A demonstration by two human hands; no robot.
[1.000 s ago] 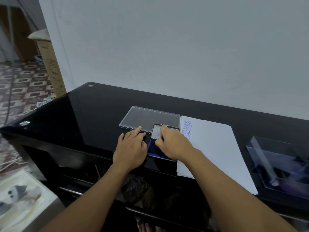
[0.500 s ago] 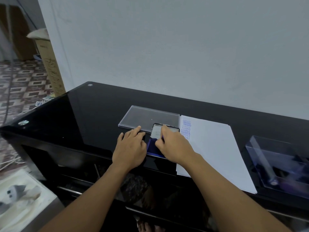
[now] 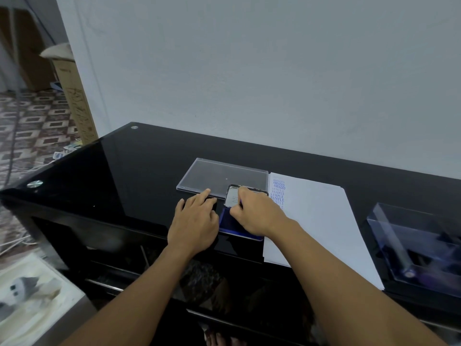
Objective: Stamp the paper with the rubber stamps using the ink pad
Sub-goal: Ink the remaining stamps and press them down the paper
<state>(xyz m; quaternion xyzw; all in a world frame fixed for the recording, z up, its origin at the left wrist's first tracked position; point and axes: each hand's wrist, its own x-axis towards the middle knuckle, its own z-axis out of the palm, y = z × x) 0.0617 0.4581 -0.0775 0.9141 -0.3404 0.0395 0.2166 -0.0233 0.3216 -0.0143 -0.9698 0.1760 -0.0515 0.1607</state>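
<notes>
Black glass tabletop (image 3: 139,171) stands against a pale wall. My left hand (image 3: 193,221) lies flat and relaxed near the front edge, beside the ink pad (image 3: 225,224). My right hand (image 3: 254,213) curls over the pad, pinching a rubber stamp mostly hidden beneath it. The paper (image 3: 319,221) alongside already bears a column of blue prints, and most of it is blank.

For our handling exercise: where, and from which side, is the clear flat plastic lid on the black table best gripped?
Probably pinch the clear flat plastic lid at its left short edge, from the left: it lies flat, the left hand and blue ink pad crowd its near edge, and the white paper flanks its right.
</notes>
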